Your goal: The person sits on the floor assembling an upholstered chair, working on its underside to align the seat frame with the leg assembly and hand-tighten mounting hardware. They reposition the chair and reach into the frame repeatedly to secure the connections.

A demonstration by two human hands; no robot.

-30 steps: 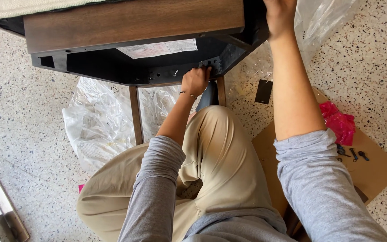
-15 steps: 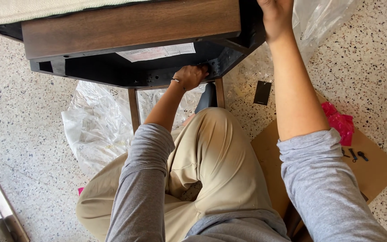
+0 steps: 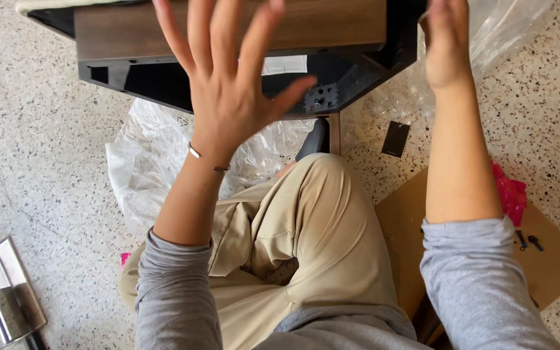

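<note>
An overturned chair [image 3: 332,26] with a dark wood panel and black frame lies in front of me over my bent knee. My left hand [image 3: 228,78] is raised in front of it, fingers spread wide, holding nothing, a thin bracelet on the wrist. My right hand [image 3: 445,42] rests against the black frame at the chair's right corner, fingers closed around its edge. A black corner bracket with screw holes [image 3: 322,97] shows just right of my left thumb.
Crumpled clear plastic wrap [image 3: 144,162] lies on the speckled floor under the chair. A flat cardboard sheet [image 3: 552,259] at the right carries a pink bag [image 3: 510,194] and small dark screws [image 3: 527,241]. A small black rectangular piece [image 3: 395,138] lies nearby. A metal plate [image 3: 8,291] sits lower left.
My left hand has left the underside of the chair frame and risen toward the camera with fingers spread. The right hand has stayed on the chair's corner.
</note>
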